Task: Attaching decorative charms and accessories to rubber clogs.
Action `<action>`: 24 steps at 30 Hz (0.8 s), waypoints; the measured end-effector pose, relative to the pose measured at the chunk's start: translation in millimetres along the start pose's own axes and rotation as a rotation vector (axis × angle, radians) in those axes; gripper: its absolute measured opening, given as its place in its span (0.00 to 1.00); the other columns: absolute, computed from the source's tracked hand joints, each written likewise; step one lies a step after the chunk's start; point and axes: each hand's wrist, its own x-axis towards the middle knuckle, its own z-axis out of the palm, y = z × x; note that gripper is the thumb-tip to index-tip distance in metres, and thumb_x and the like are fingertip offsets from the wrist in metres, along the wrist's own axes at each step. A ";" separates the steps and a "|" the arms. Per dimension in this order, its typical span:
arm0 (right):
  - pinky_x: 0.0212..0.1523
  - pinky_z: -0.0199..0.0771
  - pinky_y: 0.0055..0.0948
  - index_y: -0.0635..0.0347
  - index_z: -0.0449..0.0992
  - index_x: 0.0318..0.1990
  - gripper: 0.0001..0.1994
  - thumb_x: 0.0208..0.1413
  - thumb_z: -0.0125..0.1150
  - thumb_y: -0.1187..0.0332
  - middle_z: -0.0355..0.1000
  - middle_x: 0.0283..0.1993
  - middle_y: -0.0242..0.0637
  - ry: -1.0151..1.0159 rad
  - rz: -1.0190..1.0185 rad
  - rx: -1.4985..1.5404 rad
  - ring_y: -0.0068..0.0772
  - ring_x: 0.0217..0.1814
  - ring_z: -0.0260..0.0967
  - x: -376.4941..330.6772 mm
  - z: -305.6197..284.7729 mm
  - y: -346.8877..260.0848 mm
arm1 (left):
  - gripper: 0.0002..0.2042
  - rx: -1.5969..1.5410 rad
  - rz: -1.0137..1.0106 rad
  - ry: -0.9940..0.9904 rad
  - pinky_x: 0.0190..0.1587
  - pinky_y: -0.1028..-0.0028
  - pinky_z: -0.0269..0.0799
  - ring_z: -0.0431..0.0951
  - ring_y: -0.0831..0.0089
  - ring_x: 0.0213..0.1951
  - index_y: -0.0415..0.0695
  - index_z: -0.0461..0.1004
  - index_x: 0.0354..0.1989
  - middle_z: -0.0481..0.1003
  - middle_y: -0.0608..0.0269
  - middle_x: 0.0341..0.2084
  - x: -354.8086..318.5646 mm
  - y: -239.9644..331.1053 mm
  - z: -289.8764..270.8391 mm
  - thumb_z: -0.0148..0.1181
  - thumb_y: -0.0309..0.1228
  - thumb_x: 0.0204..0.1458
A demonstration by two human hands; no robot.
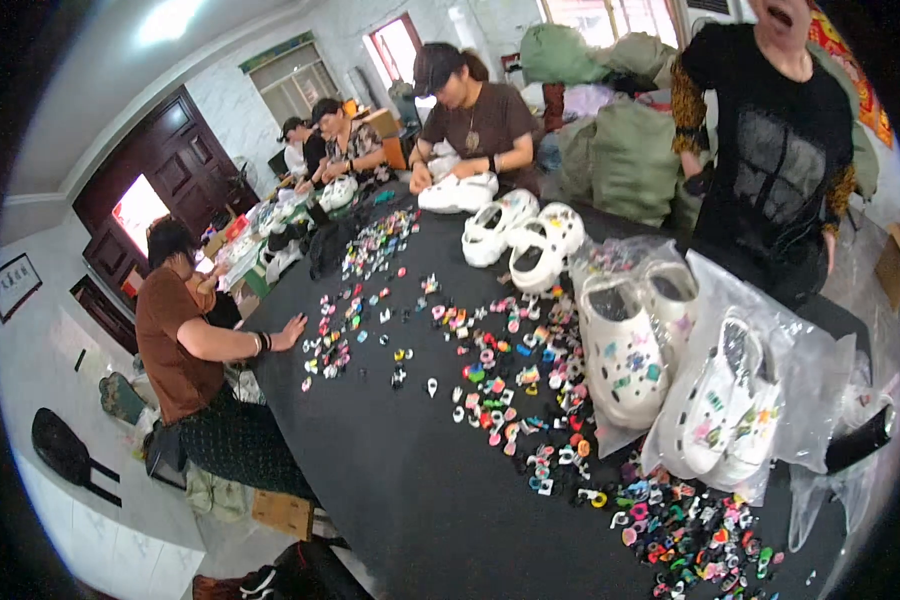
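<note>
Neither of my hands shows in the head view. Before me stretches a long table with a black cloth (pixel 420 500), strewn with many small colourful shoe charms (pixel 515 390). A denser heap of charms (pixel 695 535) lies at the near right. Two clear plastic bags on the right hold white clogs with charms on them: one pair of bagged clogs (pixel 625 370) stands upright, and another pair of bagged clogs (pixel 725 420) leans beside it. Behind them sit loose white clogs (pixel 540 245), some with charms fitted.
Across the table a person in a brown shirt (pixel 475 135) handles white clogs (pixel 457 193). At the left another person (pixel 195 330) rests a hand on the cloth. Someone in black (pixel 770 150) stands at the right, near large green sacks (pixel 630 160). More people sit farther back.
</note>
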 end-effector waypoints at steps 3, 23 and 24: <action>0.47 0.68 0.16 0.71 0.70 0.51 0.17 0.62 0.42 0.69 0.76 0.43 0.32 -0.017 0.071 -0.041 0.21 0.45 0.69 -20.7 7.3 -46.0 | 0.17 0.003 0.025 -0.059 0.38 0.66 0.71 0.76 0.69 0.40 0.45 0.73 0.50 0.76 0.57 0.43 29.9 3.8 22.7 0.52 0.42 0.58; 0.45 0.69 0.17 0.68 0.72 0.43 0.12 0.61 0.45 0.69 0.77 0.38 0.30 0.013 0.103 -0.277 0.17 0.38 0.69 37.0 -24.2 -82.7 | 0.17 0.148 0.206 -0.139 0.38 0.64 0.71 0.76 0.68 0.37 0.43 0.75 0.47 0.77 0.55 0.39 84.4 70.1 73.7 0.53 0.42 0.57; 0.45 0.70 0.17 0.68 0.72 0.43 0.12 0.61 0.45 0.69 0.77 0.37 0.30 0.025 0.098 -0.292 0.16 0.37 0.69 33.6 -16.7 -83.9 | 0.17 0.161 0.221 -0.134 0.38 0.64 0.71 0.76 0.68 0.37 0.43 0.75 0.47 0.77 0.55 0.39 84.0 71.9 73.4 0.53 0.42 0.57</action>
